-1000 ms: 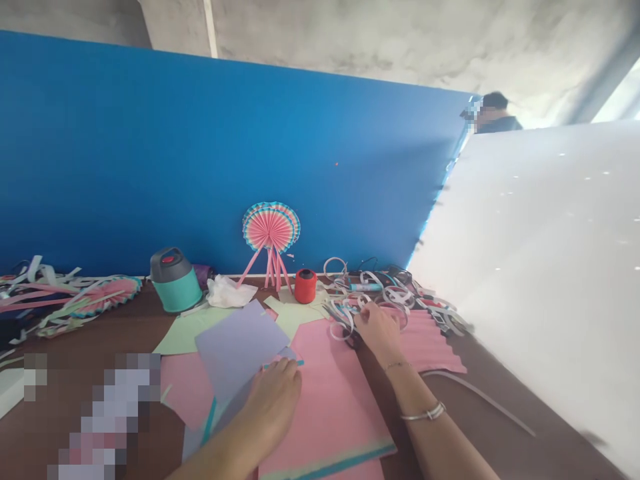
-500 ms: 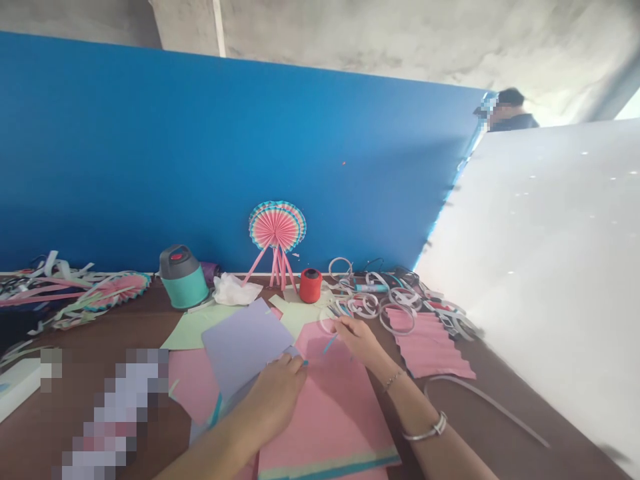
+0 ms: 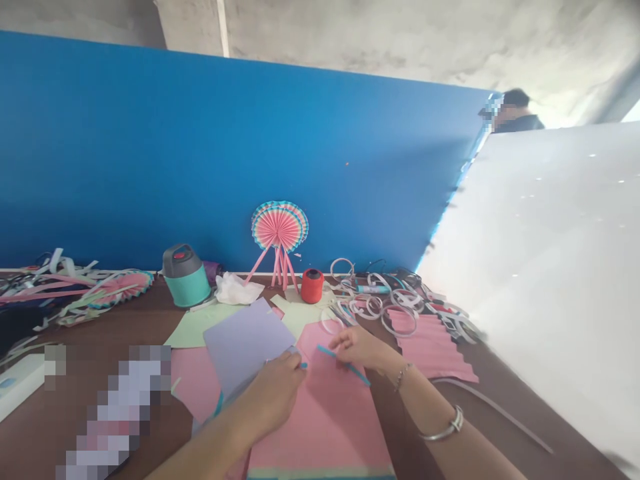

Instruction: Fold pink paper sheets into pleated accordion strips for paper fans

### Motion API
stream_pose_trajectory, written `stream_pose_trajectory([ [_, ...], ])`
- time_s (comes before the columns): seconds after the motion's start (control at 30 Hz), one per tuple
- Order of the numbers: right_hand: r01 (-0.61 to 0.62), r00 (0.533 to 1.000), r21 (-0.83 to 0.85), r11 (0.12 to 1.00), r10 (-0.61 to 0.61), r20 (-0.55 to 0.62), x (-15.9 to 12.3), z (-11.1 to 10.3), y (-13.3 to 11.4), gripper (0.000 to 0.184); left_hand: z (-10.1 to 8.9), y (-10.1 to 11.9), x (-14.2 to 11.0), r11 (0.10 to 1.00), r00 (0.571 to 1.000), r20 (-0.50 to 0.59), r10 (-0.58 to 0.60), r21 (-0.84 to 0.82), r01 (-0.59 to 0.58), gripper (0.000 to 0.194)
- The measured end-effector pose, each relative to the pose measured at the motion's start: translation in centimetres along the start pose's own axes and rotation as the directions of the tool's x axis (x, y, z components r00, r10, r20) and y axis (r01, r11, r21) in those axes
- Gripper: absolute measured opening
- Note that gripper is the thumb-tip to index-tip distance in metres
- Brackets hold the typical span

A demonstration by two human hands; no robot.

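My right hand pinches a narrow blue paper strip that slants above a pink paper sheet. Blue and pale green bands run along the sheet's near edge. Left of it, my left hand is closed over the sheet's upper left part. A small blue end pokes out from its fingers; the rest of that thing is hidden. Beyond my left hand a lilac paper sheet lies tilted over other papers. Another pink paper piece shows on the left.
Against the blue partition stand a pleated paper fan, a teal container and a red spool. Curled strips and a pleated pink sheet lie right. Another person is beyond the partition.
My right hand has shifted slightly nearer and to the right. The blue strip in it now lies slanting the other way and shows more of its length. My left hand stays almost in place.
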State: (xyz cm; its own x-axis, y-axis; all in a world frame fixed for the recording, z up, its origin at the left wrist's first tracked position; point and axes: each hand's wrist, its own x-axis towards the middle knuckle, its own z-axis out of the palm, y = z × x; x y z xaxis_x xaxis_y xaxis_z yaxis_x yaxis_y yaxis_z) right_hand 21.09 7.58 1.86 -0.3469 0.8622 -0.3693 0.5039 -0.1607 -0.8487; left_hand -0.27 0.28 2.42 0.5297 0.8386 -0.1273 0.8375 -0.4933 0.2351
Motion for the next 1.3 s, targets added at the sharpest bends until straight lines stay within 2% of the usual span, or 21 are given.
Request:
stream_pose_trajectory([
  [0.07,-0.006,1.000,0.011,1.000,0.005,0.029,0.2,0.2,0.8,0.024,0.1,-0.1,0.2,1.000,1.000,-0.001,0.002,0.001,-0.002,0.029],
  [0.2,0.070,0.997,0.001,0.998,-0.070,0.019,0.6,0.3,2.3,0.013,0.0,-0.2,0.4,1.000,1.000,0.005,0.003,-0.006,-0.003,0.032],
  [0.33,0.155,0.988,-0.052,0.986,-0.155,0.001,0.8,0.0,3.1,0.010,0.1,-0.5,0.6,1.000,1.000,0.011,-0.006,-0.016,0.006,0.035],
  [0.43,0.301,0.949,-0.126,0.945,-0.310,-0.057,0.6,0.2,3.1,0.016,0.2,-0.8,0.7,1.000,1.000,0.003,0.007,-0.014,-0.007,0.035],
  [0.57,0.425,0.863,-0.298,0.855,-0.482,-0.152,-0.3,1.0,2.2,0.013,0.3,-1.0,0.7,0.999,0.999,0.016,0.028,-0.023,-0.027,0.034],
  [0.63,0.435,0.846,-0.305,0.847,-0.500,-0.184,-0.7,1.2,1.7,0.013,0.2,-0.9,0.7,0.999,0.999,0.008,0.033,-0.038,-0.033,0.035],
  [0.77,0.406,0.868,-0.154,0.901,-0.433,-0.242,-1.2,0.5,1.3,0.016,0.0,-0.8,0.6,0.998,0.999,-0.005,0.041,-0.050,-0.042,0.037],
  [0.87,0.377,0.882,-0.126,0.917,-0.398,-0.254,-1.1,-0.1,1.4,0.015,-0.2,-0.9,0.6,0.998,0.998,0.020,0.061,-0.022,-0.061,0.035],
  [0.97,0.389,0.886,-0.227,0.893,-0.430,-0.174,-0.8,0.0,1.8,0.015,-0.1,-1.1,0.6,0.996,0.996,0.011,0.093,0.010,-0.093,0.032],
  [1.07,0.392,0.884,-0.396,0.830,-0.459,-0.087,-0.3,0.9,2.2,0.015,0.1,-1.3,0.6,0.994,0.994,-0.005,0.107,0.027,-0.106,0.031],
  [1.3,0.384,0.834,-0.634,0.672,-0.546,-0.073,1.2,2.7,4.2,0.023,0.7,-1.5,0.8,0.997,0.997,-0.020,0.081,0.014,-0.081,0.031],
])
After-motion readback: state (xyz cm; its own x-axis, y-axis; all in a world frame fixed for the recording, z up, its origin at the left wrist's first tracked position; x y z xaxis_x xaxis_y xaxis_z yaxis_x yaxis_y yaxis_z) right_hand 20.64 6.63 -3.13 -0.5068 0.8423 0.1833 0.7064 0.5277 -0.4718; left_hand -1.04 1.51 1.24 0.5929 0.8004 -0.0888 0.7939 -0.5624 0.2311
